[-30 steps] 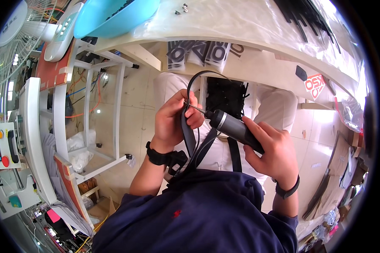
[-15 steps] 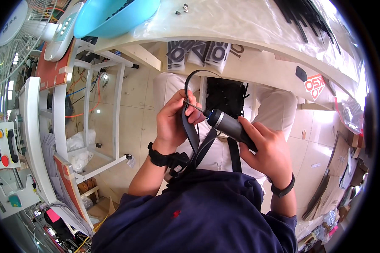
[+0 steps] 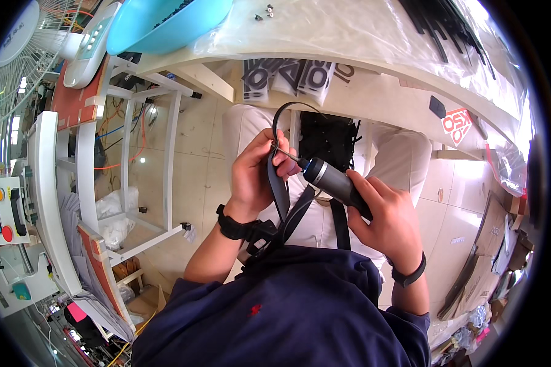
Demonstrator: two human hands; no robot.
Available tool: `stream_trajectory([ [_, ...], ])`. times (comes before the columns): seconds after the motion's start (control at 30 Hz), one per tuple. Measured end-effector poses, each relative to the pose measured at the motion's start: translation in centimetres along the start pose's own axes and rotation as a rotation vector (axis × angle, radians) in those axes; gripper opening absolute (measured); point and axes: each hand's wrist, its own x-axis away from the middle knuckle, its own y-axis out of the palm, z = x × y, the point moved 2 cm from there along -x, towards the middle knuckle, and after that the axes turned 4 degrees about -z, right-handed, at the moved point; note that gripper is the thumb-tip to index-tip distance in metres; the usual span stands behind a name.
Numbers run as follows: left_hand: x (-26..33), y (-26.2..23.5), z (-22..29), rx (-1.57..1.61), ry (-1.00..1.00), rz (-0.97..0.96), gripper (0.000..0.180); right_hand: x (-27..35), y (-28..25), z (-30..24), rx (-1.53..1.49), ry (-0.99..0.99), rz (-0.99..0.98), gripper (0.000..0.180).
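Observation:
Above my lap, my left hand pinches a black strap. One end of the strap arcs up and away from the fingers, the other hangs toward my waist. My right hand is wrapped around a dark grey electric screwdriver with a blue-lit ring near its nose. Its thin bit points left and reaches the strap at my left fingertips. Whatever fastener sits at the bit's tip is too small to make out. Between my knees lies a pile of black pieces.
A table spans the far side, carrying a blue basin, a few small screws and long black strips. To the left stand a white metal frame, a fan and a control box. Cardboard leans at right.
My left hand and the strap have shifted very slightly to the right. The screwdriver stays at nearly the same place and angle, its bit still at the strap.

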Motion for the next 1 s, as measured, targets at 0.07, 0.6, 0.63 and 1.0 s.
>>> stream_trajectory([
  [0.07, 0.0, 0.1, 0.1, 0.004, -0.003, 0.011, 0.015, -0.1, 0.0, 0.0, 0.004, -0.005, 0.000, 0.051],
  [0.6, -0.3, 0.4, -0.1, 0.015, 0.000, 0.038, 0.014, -0.4, 0.0, 0.0, 0.042, -0.006, 0.005, 0.049],
  [0.63, -0.4, 0.5, -0.2, -0.017, 0.006, 0.097, 0.014, -0.4, 0.0, 0.0, 0.039, -0.011, 0.009, 0.049],
  [1.0, -0.3, -0.7, -0.9, 0.166, -0.009, -0.013, 0.016, -0.4, 1.0, -0.5, 0.058, -0.025, 0.030, 0.048],
])
